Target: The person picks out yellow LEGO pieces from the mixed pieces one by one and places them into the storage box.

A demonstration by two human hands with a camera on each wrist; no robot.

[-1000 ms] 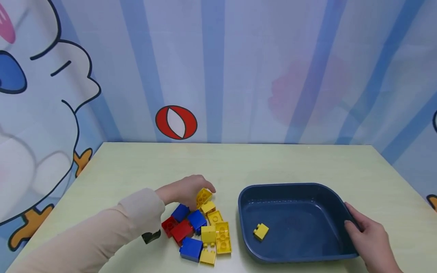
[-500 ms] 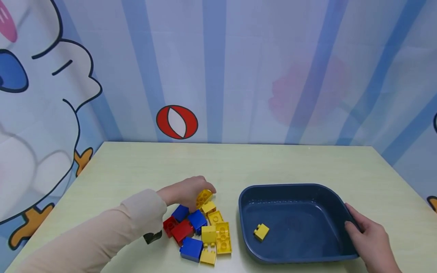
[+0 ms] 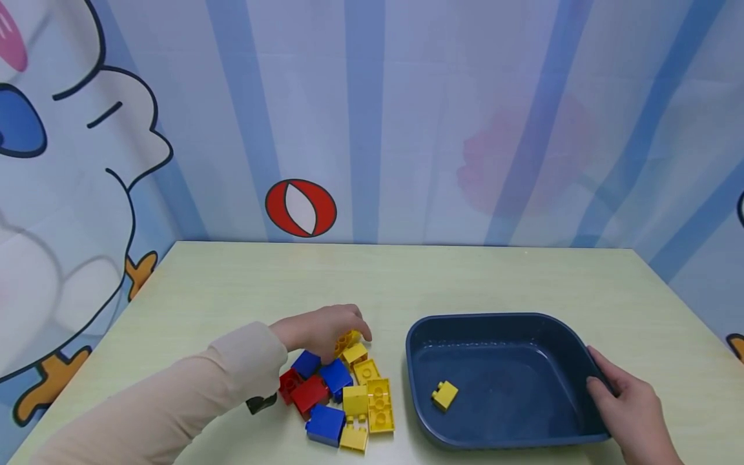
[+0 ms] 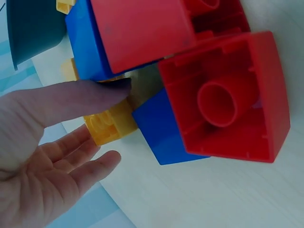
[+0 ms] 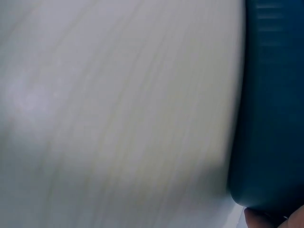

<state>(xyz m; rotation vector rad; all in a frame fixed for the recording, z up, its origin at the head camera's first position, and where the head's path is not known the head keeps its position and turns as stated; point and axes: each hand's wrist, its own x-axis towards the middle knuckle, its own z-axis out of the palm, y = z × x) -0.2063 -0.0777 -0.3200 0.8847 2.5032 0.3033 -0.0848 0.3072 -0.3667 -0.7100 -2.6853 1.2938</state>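
Note:
At the far end of a pile of toy building bricks, my left hand [image 3: 325,329] reaches down with its thumb and fingers about a yellow brick [image 4: 111,124] that lies studs-down, its hollow underside showing. Part of that brick is covered by the thumb in the left wrist view. My right hand [image 3: 633,403] grips the right rim of a dark blue plastic tub [image 3: 494,318], thumb inside the edge. One small yellow brick [image 3: 444,394] lies in the tub. In the right wrist view only fingertips and the tub's outer wall [image 5: 273,104] appear.
Red bricks [image 3: 310,394], blue bricks [image 3: 325,423] and more yellow bricks [image 3: 380,405] crowd together left of the tub. All stand on a pale table [image 3: 261,278]. Behind it hangs a striped, cartoon-printed backdrop [image 3: 401,129].
My left hand has shifted slightly nearer and to the right, and less of the yellow brick under it shows. The right hand and tub stay in place.

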